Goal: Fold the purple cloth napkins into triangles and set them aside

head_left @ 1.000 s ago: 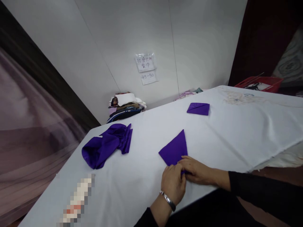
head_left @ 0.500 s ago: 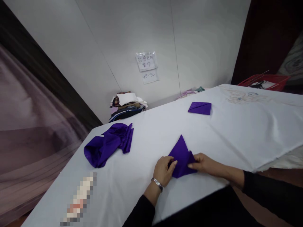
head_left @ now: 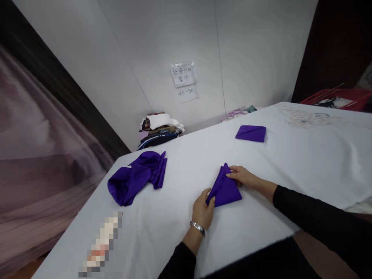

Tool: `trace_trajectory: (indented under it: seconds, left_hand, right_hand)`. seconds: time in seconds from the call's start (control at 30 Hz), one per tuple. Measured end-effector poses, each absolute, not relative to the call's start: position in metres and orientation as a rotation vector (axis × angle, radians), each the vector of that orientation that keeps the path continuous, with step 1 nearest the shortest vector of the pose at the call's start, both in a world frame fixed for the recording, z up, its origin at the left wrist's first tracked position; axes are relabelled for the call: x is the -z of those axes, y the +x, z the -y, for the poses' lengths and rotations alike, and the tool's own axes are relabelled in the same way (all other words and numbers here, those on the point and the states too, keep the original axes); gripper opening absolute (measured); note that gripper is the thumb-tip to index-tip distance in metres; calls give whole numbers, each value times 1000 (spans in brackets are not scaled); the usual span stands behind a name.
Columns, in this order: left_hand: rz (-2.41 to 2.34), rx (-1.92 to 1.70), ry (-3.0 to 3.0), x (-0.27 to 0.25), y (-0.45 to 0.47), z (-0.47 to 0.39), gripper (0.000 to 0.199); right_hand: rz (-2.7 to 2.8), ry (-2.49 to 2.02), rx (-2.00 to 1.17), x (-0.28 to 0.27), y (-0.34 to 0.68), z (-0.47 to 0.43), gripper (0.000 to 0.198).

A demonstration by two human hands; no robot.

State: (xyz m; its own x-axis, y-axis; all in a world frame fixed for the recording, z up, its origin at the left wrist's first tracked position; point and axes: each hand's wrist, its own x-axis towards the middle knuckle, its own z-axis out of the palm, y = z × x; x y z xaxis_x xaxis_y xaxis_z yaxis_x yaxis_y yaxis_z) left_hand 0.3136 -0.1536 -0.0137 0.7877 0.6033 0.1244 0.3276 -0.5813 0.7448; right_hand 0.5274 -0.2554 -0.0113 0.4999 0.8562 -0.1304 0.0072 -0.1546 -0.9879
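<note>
A purple cloth napkin (head_left: 226,190), folded into a triangle, lies on the white tablecloth (head_left: 171,228) between my two hands. My left hand (head_left: 203,209), with a silver bracelet at the wrist, pinches its lower left corner between thumb and fingers. At the upper right edge, close to the peak, my right hand (head_left: 241,176) grips the fabric, thumb on top. Farther back lies a flat purple folded napkin (head_left: 251,133) with a diagonal line across it. A loose heap of purple cloth (head_left: 136,178) rests to the left, apart from both hands.
A stack of folded clothes (head_left: 161,130) stands by the wall at the back, with pinkish cloths (head_left: 236,113) farther right. A red basket (head_left: 348,99) sits beyond the far right edge. Sheer curtain (head_left: 37,162) hangs at left. A pixelated patch covers something at the front left.
My right hand has moved up from the napkin's right corner to near its peak, folding that corner over. My left hand stays at the lower left. The view has shifted slightly.
</note>
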Motion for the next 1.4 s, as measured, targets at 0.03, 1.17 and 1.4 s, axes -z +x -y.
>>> trace_trajectory:
  seconds: [0.03,1.17,1.4]
  left_hand:
    - [-678,-484,2237,15,314,154,35]
    - [-796,-505,2387,12,309,156,20]
    - [-812,-476,2457,12,309,153,15]
  right_hand:
    - [779,-1561,-874,13,529,254,32]
    - [1020,-1766,-501,36,545,222,34]
    - [1056,-1921,-454,26,541,222,37]
